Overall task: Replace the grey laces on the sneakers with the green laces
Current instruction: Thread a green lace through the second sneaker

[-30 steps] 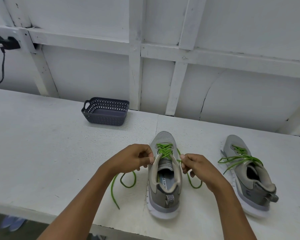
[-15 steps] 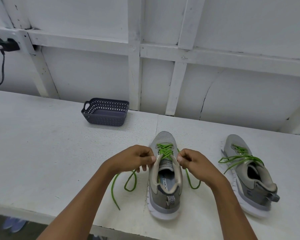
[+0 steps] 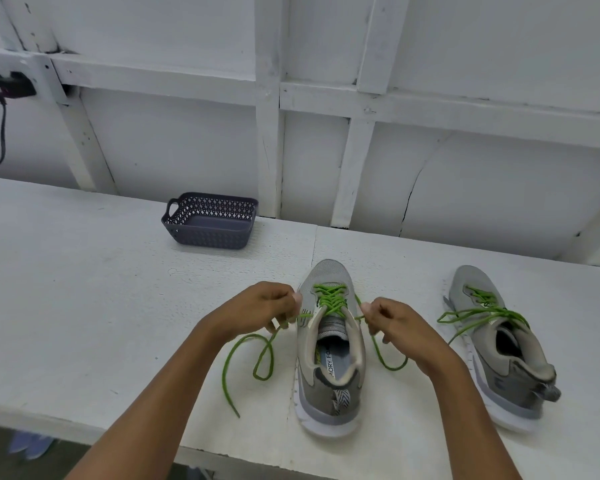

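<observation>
While fingertips (image 3: 297,298) of left hand (image 3: 257,308) and right hand (image 3: 394,320) pinch green lace (image 3: 329,301) ends, grey mesh sneaker (image 3: 329,344) sits between hands, on white table (image 3: 84,306); second grey sneaker (image 3: 499,344) right of it, green-laced; dark perforated plastic basket (image 3: 210,221) far left of it.

The fingertips of the left hand (image 3: 257,308) curl under the palm, so where they pinch the green lace (image 3: 253,355) cannot be seen; the same holds for the right hand (image 3: 395,322). Both forearms run off the frame at 6 o'clock. The insole print in the near sneaker (image 3: 329,344) is partly hidden (only "MORY FO" reads). At 9 o'clock a black plug (image 3: 9,85) and its cable are cut by the edge. Something bluish (image 3: 32,446) below the table (image 3: 84,306) at 7 o'clock is too blurred to name.
</observation>
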A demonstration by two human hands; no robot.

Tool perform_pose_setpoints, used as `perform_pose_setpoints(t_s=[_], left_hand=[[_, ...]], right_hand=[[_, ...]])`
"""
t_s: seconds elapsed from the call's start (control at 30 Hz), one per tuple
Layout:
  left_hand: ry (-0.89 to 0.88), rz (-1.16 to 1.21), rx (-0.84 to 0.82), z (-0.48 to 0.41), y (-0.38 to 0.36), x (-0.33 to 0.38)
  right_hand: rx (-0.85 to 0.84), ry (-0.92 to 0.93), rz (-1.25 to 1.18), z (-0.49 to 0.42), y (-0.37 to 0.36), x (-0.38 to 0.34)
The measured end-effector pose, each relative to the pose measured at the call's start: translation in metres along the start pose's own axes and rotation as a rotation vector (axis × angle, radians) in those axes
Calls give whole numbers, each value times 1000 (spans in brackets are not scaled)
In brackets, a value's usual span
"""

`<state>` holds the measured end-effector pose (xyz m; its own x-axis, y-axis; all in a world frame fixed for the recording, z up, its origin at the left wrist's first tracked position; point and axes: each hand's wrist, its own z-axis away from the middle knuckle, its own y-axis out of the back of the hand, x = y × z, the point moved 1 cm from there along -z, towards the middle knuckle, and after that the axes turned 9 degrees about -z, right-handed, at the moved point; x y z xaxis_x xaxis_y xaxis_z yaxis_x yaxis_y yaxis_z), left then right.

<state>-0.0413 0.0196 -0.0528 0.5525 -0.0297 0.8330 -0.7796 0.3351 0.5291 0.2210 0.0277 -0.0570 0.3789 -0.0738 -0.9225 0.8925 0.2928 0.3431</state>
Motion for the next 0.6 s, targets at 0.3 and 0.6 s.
perform_pose_setpoints(t_s=[0.3, 0.6], left_hand=[[200, -490, 53, 11, 34, -23], [246, -797, -43, 16, 10, -43]], right_hand=[[249, -34, 121, -5, 12, 15], [283, -165, 523, -24, -15, 32]])
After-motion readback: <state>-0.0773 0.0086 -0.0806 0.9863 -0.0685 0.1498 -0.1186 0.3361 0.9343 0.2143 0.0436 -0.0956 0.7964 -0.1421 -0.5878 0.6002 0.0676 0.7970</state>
